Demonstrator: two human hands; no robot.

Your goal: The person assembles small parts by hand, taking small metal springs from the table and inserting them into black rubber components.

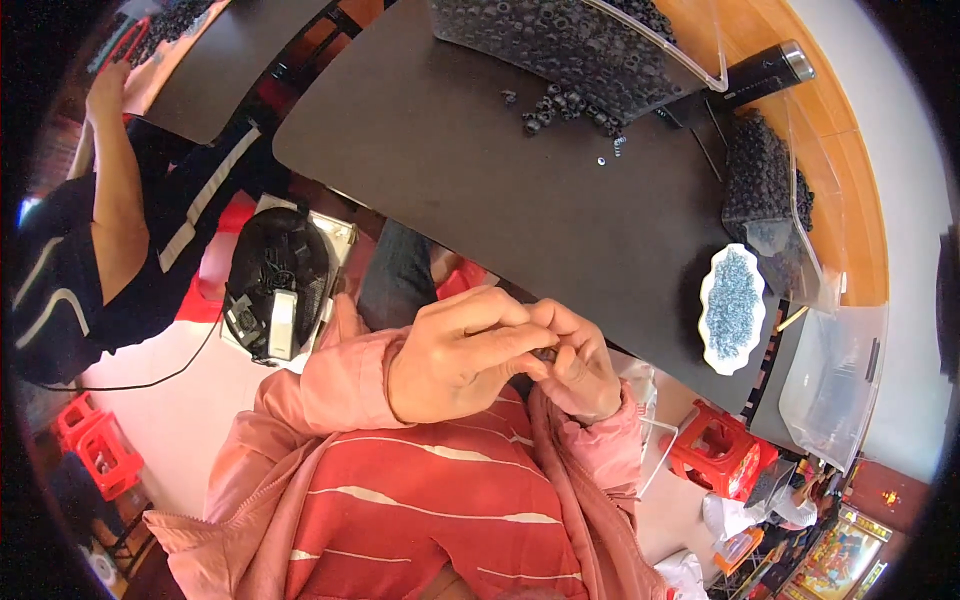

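The hands [455, 350] mostly hide a dark piece [545, 354], perhaps rounded; the top edge crops a bin [668, 45].

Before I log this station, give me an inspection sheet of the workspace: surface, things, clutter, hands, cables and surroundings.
Surface: dark table, bearing a far bin and a right bin of black parts.
Things: small dark piece at the fingertips; white scalloped dish of tiny bluish pieces.
Clutter: loose black parts beside the far bin, small coil nearby; black bottle near the bins.
Hands: left hand and right hand meet, pinching the piece.
Cables: black cable at left.
Surroundings: another person's arm at left; red stool at lower right.
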